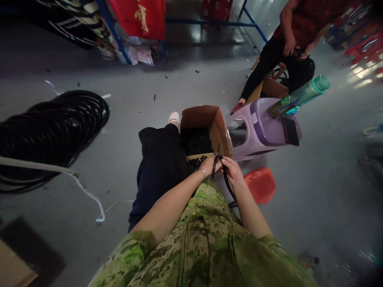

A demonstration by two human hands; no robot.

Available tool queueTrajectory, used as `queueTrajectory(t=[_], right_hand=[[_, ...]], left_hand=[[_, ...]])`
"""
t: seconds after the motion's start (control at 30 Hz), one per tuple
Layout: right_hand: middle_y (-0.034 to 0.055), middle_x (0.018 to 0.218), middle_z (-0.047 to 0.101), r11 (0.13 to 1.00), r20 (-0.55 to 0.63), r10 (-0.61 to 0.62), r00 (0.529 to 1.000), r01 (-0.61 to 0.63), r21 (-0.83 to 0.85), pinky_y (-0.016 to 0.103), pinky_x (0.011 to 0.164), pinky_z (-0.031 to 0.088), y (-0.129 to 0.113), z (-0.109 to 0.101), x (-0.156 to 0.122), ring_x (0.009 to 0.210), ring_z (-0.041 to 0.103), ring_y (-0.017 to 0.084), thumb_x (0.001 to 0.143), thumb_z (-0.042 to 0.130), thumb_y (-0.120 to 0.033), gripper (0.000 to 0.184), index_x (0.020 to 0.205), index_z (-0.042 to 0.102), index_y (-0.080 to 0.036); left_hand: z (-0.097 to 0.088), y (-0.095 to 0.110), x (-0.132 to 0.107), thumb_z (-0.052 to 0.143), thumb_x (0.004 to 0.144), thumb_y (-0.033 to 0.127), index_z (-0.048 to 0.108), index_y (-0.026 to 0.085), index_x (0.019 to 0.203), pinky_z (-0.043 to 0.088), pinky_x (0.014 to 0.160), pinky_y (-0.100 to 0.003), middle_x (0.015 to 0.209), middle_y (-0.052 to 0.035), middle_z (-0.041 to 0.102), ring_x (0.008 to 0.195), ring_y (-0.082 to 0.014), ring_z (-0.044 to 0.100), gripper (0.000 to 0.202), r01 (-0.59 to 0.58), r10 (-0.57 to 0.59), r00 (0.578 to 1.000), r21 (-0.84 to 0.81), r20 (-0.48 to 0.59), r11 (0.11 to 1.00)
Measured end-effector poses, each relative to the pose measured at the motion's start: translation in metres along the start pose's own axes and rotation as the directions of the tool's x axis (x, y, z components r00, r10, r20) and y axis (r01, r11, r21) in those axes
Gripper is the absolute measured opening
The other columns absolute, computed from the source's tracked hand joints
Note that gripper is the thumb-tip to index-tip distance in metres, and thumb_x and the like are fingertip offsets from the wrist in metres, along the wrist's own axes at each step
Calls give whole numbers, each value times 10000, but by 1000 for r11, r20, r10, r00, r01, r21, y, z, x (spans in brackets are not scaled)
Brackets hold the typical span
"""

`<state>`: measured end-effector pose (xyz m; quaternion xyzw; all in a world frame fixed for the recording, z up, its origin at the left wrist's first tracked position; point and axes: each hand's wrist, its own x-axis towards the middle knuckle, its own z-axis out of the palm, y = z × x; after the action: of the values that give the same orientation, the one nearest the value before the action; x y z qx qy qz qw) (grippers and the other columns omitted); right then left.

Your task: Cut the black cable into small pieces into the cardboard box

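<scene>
Grey polished floor (314, 191) is spread beneath a seated person in camouflage cloth. Closest in, the left hand (208, 165) and the right hand (233, 171) are brought together. A thin black rubber hose (228, 185) is gripped by both: the left fingers are curled shut round its upright end, and the right fingers are closed on the stretch bending down under the wrist. Just right of the fingers, a red plastic stool (261, 184) is seen. Directly beyond the fingertips, an open brown cardboard box (220, 131) of small black pieces is set. Further right, a green bottle (302, 95) is laid on a lilac plastic stool (263, 129). Far left of the fingers, a big coil of black tubing (54, 131) is heaped. Far beyond, another person (287, 44) is seated.
</scene>
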<state>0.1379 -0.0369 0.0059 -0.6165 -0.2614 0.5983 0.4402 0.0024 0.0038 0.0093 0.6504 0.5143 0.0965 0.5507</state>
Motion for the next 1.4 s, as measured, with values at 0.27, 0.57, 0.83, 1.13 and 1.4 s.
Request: queueTrajectory(t=[0.27,0.57,0.83,1.13,1.4], right_hand=[[-31,652,625,990,-61,-93,994,86,-109,220,497,453,-1,5,-4,569,577,129,621,745,-404,340,860,616,-200],[7,747,655,791,61,-305,950,289,-539,266,647,488,2,1,-11,680,603,153,780,593,-418,238,850,611,-192],[57,952,731,530,270,-378,885,447,-721,326,813,500,-7,-27,-8,871,663,203,847,549,-399,287,995,687,-195],[83,1028,728,406,73,-608,790,388,-827,356,880,495,-55,-27,4,929,661,232,860,560,-411,323,1056,699,-196],[85,1039,724,257,265,-534,803,453,-853,346,879,499,-33,-14,10,966,663,226,894,519,-335,278,1063,699,-207]], left_hand=[[4,-6,4,563,802,298,689,132,838,506,718,-248,799,-54,723,764,-171,656,211,26,-50,993,-224,-103,974],[5,-10,5,590,795,252,679,140,878,508,710,-247,738,-34,698,713,-149,649,166,86,-128,977,-237,-168,968],[8,-7,5,561,831,300,648,126,880,506,638,-230,709,-54,690,631,-135,642,201,80,-141,981,-382,-134,921],[3,-5,1,558,745,212,671,169,997,502,802,-276,933,-66,717,893,-213,655,280,31,-32,999,19,33,999],[0,1,-2,524,758,196,675,147,1008,497,836,-300,982,-103,717,945,-247,654,296,25,-27,999,87,24,996]])
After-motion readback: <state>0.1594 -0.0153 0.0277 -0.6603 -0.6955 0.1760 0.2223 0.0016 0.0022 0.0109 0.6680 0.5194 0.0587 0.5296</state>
